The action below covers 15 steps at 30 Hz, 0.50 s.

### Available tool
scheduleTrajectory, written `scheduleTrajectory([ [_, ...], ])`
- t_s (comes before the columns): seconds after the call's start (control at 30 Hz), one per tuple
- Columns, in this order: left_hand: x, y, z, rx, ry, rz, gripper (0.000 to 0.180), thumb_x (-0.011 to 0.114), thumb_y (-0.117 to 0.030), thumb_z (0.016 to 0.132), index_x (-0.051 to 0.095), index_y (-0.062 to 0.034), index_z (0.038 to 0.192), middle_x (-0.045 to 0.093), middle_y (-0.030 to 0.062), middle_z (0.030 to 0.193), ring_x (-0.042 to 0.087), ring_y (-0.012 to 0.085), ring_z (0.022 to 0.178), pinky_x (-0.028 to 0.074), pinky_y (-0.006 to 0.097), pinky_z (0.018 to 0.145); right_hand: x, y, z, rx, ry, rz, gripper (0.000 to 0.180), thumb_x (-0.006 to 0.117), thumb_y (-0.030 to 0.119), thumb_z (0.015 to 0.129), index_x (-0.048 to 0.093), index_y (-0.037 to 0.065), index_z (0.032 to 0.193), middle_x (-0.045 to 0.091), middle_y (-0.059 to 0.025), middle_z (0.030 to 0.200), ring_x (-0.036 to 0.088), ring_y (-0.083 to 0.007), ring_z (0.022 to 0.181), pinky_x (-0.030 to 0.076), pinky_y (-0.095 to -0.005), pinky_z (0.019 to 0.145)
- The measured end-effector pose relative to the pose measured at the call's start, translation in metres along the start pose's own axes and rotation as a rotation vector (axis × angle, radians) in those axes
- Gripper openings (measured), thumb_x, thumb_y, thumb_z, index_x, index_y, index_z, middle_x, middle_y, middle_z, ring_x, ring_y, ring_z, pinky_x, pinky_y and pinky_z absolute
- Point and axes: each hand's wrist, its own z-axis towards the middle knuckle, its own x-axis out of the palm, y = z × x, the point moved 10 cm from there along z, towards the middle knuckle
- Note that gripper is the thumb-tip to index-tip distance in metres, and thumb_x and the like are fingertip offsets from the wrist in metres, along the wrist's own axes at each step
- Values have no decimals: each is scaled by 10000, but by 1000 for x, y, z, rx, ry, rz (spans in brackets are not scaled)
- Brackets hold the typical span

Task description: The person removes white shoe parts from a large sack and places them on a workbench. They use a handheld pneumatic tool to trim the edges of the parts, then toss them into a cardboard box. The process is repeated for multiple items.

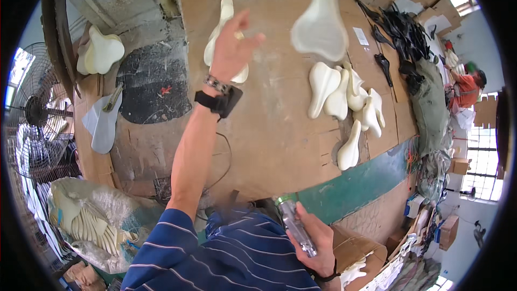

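Striped shirt [242, 253] filled six o'clock; right hand [316, 237] gripped a silver cylinder [296, 223] at five; left hand [235, 46] spread near twelve, counter [274, 134] bare toward pale saddles [325, 83] at three.

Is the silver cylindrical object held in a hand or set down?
Held: the right hand closes around the silver cylindrical object, whose green end sticks out past the grip.

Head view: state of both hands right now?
Left hand: open, nothing visibly held; overlaps a cream bicycle-saddle pad in view, contact unclear.
Right hand: closed around a silver cylindrical tool with a green end.
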Motion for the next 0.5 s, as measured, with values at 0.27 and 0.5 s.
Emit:
scheduleTrajectory([
  [0.27, -50, 251, -21, -264, 81, 619, 367, 678, -130, 887, 683, -77, 1250, 738, 178, 1160, 710, 310, 1070, 552, 400, 914, -29, 22, 14, -80, -170, 20, 626, 767, -39, 776, 596, -80, 1377, 712, -182, 914, 708, -253, 760, 561, -323, 731],
  [0.5, 22, 172, -14, -245, 285, 267, 549, 749, -195, 866, 613, -55, 1379, 737, 147, 1166, 714, 247, 1037, 546, 370, 925, -30, 0, 11, 20, -198, -17, 580, 740, 8, 845, 574, -84, 1393, 732, -182, 922, 732, -237, 794, 568, -325, 776],
])
